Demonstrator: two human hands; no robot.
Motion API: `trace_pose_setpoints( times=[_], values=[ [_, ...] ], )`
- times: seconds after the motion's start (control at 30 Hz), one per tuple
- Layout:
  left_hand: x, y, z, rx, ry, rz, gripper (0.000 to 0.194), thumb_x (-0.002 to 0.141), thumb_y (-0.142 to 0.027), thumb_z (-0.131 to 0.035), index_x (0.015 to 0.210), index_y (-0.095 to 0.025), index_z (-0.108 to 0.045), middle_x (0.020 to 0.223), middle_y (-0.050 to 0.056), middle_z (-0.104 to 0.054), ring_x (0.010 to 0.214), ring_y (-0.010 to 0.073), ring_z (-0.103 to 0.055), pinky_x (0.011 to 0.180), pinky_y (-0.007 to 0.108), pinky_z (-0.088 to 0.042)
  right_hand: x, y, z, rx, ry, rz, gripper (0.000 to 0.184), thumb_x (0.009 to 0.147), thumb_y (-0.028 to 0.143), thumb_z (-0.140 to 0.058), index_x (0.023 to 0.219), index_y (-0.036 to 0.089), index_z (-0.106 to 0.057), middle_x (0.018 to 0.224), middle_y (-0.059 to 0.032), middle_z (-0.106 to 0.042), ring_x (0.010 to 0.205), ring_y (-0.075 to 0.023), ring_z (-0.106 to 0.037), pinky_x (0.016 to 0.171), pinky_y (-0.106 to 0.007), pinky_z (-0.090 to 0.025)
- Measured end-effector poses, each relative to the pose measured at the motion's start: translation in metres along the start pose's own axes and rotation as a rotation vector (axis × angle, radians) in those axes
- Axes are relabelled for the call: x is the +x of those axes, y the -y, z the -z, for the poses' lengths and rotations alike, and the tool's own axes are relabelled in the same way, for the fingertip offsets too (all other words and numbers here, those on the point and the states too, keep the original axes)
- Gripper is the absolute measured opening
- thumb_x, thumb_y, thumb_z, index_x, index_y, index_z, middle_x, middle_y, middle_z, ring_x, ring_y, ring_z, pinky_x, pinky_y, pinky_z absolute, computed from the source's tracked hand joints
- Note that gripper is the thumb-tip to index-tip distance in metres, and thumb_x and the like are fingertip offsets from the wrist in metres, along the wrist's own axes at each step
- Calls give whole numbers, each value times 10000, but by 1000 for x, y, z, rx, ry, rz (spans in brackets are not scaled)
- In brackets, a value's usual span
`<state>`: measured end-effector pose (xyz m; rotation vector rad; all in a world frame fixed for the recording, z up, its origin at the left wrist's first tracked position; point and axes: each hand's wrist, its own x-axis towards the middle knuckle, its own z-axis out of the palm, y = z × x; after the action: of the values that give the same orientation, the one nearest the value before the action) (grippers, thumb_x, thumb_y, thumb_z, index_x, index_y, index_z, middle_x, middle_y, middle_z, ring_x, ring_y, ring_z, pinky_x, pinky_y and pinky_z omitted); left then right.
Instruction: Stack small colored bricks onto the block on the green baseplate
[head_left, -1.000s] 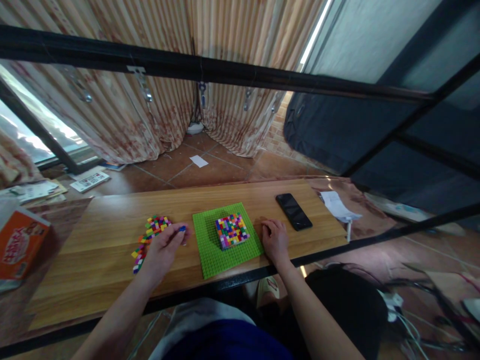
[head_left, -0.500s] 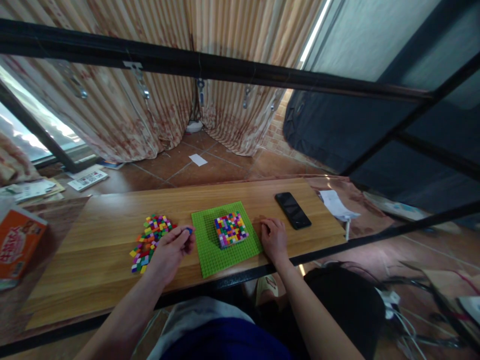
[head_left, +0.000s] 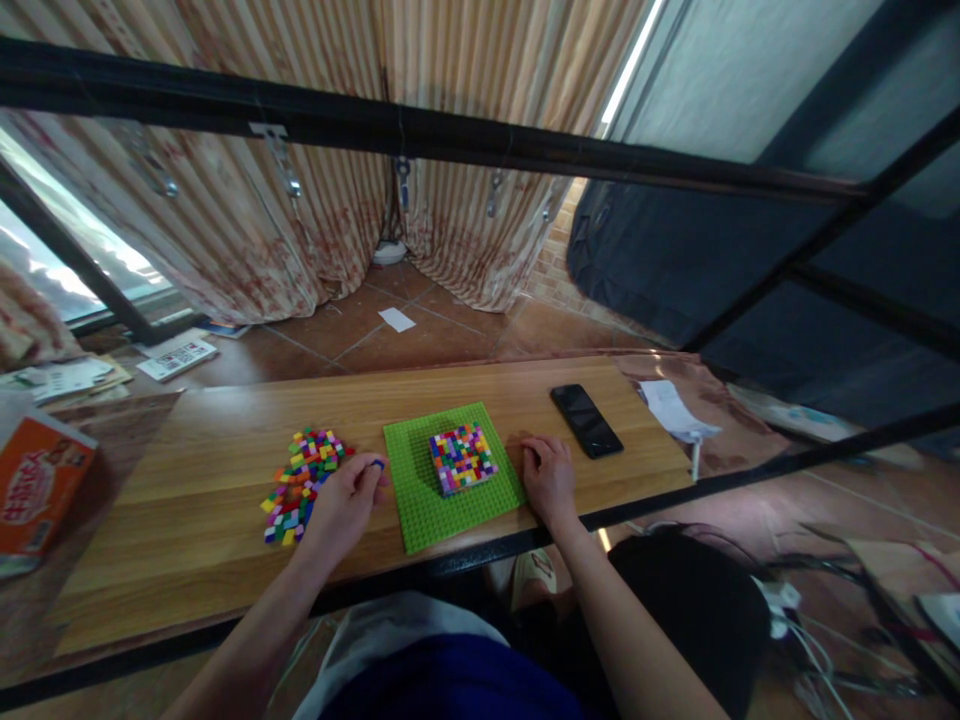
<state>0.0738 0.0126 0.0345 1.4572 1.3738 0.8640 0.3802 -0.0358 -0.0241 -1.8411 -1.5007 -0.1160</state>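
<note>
My left hand (head_left: 351, 500) pinches a small dark blue building brick (head_left: 378, 464) between thumb and fingers, just left of the baseplate. The green studded baseplate (head_left: 412, 510) lies flat on the table. On it stands a low square block of many-coloured bricks (head_left: 463, 458). A loose pile of small coloured bricks (head_left: 304, 475) spreads beyond and left of my left hand. At the plate's right edge rests my right hand (head_left: 549, 480), its fingers curled down against the table; whether anything is under them is hidden.
A black phone (head_left: 586, 420) lies on the wooden table (head_left: 225, 430), right of the plate. A dark metal bar (head_left: 480, 550) runs along the near edge, another (head_left: 480, 145) crosses higher up. An orange box (head_left: 41, 490) stands at far left; white papers (head_left: 670, 408) lie at right.
My left hand has shifted and turned very slightly, still pinching the blue brick, which shows less now. My right hand, the plate and the pile have stayed put.
</note>
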Motion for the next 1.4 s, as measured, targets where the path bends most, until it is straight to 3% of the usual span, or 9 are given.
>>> trace_pose_setpoints(
  times=[0.1,0.2,0.47,0.63,0.87,1.0,1.2,1.4],
  values=[
    [3,11,8,380,-66,-197,271,830,-378,-455,925,-211,-646,818,50,-700,725,206,-659,679,316,-506,0,-1,0,2,3,1,215,889,199,-472,886,187,-687,942,-93,-654,896,-229,-535,826,-374,-426],
    [6,18,15,559,-69,-311,320,866,-344,-389,986,-187,-640,998,99,-711,901,242,-672,824,356,-509,0,-1,-1,-2,4,0,215,887,198,-472,889,187,-687,934,-92,-652,899,-232,-534,830,-378,-425],
    [11,29,20,664,-124,-353,350,909,-363,-354,1008,-187,-640,1065,109,-704,915,253,-671,823,381,-521,0,1,1,-6,4,-10,221,885,189,-474,891,178,-695,945,-99,-653,899,-233,-532,833,-379,-426],
    [10,16,17,600,-126,-409,340,901,-351,-371,1006,-182,-647,1010,97,-714,903,232,-667,830,359,-518,0,1,1,-19,19,-18,222,888,185,-475,898,173,-696,944,-97,-655,897,-229,-534,838,-371,-425],
    [4,-32,-16,384,103,-351,305,888,-352,-430,1074,-191,-610,848,38,-718,635,159,-643,633,276,-497,1,2,2,-14,31,-18,227,895,192,-463,901,179,-690,940,-93,-653,903,-227,-533,843,-366,-417],
    [10,-56,-42,266,196,-279,219,872,-338,-481,988,-188,-591,789,18,-712,649,153,-644,612,254,-468,1,2,1,-7,27,-26,227,895,190,-465,895,185,-692,934,-88,-653,905,-223,-530,845,-360,-412],
    [28,-75,-69,393,267,-241,136,863,-259,-520,840,-172,-622,779,34,-706,681,149,-627,621,245,-422,2,3,1,-14,35,-58,226,890,178,-477,887,184,-703,957,-91,-653,917,-222,-527,841,-347,-418],
    [36,-82,-86,535,255,-217,145,864,-259,-549,813,-164,-647,785,47,-707,695,148,-622,647,252,-410,3,4,1,-23,45,-63,232,890,168,-480,891,182,-712,962,-91,-657,916,-225,-527,853,-351,-420]
  ],
)
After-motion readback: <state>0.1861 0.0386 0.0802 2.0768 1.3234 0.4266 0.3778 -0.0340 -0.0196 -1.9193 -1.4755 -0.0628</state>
